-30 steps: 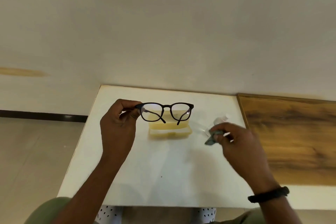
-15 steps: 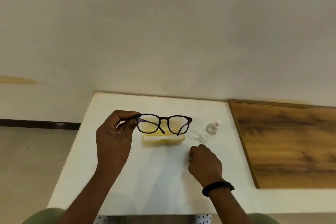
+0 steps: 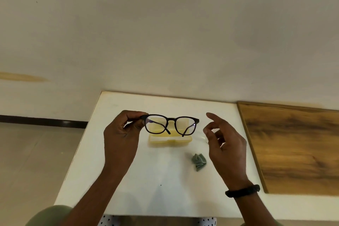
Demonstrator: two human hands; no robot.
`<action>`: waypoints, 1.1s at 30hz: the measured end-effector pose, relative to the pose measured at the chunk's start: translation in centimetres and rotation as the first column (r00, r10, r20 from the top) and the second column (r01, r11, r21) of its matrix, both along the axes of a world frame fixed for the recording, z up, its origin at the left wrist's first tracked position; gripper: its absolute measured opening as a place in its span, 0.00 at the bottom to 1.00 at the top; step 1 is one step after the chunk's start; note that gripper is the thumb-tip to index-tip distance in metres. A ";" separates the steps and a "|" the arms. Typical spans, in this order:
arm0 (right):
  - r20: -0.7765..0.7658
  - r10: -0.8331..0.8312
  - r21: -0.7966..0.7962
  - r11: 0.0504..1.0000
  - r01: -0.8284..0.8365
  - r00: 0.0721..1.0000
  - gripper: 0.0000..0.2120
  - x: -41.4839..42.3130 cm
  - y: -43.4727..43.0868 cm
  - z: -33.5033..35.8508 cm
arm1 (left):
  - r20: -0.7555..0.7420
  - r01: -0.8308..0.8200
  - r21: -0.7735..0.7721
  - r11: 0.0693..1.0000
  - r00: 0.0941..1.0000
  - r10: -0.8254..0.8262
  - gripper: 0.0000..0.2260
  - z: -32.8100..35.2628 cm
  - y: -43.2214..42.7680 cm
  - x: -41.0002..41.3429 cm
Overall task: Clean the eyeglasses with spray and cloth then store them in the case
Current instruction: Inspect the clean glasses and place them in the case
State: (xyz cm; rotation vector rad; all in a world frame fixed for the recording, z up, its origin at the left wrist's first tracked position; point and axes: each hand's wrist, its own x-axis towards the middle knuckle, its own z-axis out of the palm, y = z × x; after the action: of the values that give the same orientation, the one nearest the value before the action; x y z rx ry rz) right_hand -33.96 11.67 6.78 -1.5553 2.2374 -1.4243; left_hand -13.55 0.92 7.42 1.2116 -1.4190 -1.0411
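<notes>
My left hand (image 3: 122, 134) pinches the left hinge of the black eyeglasses (image 3: 170, 124) and holds them up above the table, temples unfolded toward me. Behind and below them sits the pale yellow case (image 3: 170, 140) on the white table (image 3: 146, 189). A crumpled grey-green cloth (image 3: 199, 161) lies on the table to the right of the case. My right hand (image 3: 224, 145) hovers empty just right of the glasses, fingers loosely spread, above the cloth. The spray bottle is hidden behind my right hand.
A wooden board (image 3: 293, 145) covers the surface at the right, its edge close to my right hand. The table's far edge meets a plain wall. A black band circles my right wrist (image 3: 242, 191).
My right hand has put the cloth down on the table and risen, empty, toward the right end of the glasses. The left hand keeps the glasses in about the same place.
</notes>
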 end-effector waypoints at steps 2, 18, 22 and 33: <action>-0.026 0.027 -0.017 0.999 -0.027 0.999 0.19 -0.1 -0.1 -0.2 | 0.009 0.011 -0.005 1.000 1.000 -0.011 0.05 -0.1 0.1 -0.1; -0.033 0.031 -0.066 0.997 -0.033 0.999 0.08 -0.7 -0.1 -0.6 | -0.408 0.344 0.249 0.906 0.885 -0.224 0.07 0.0 0.0 -0.1; -0.006 0.059 -0.076 0.995 -0.060 0.998 0.08 -0.6 -0.1 -0.5 | -0.498 0.406 0.264 0.875 0.834 -0.237 0.22 -0.2 -0.4 0.2; 0.025 0.103 -0.045 0.994 -0.102 0.994 0.11 -0.3 0.0 -0.8 | -0.387 0.340 0.286 0.896 0.896 -0.216 0.08 -0.1 -0.4 0.3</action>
State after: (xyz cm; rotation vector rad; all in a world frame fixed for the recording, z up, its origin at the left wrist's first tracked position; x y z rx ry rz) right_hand -34.29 11.65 6.01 -1.6280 2.0926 -1.4657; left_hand -13.24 0.48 7.33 1.0087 -1.1813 -1.6805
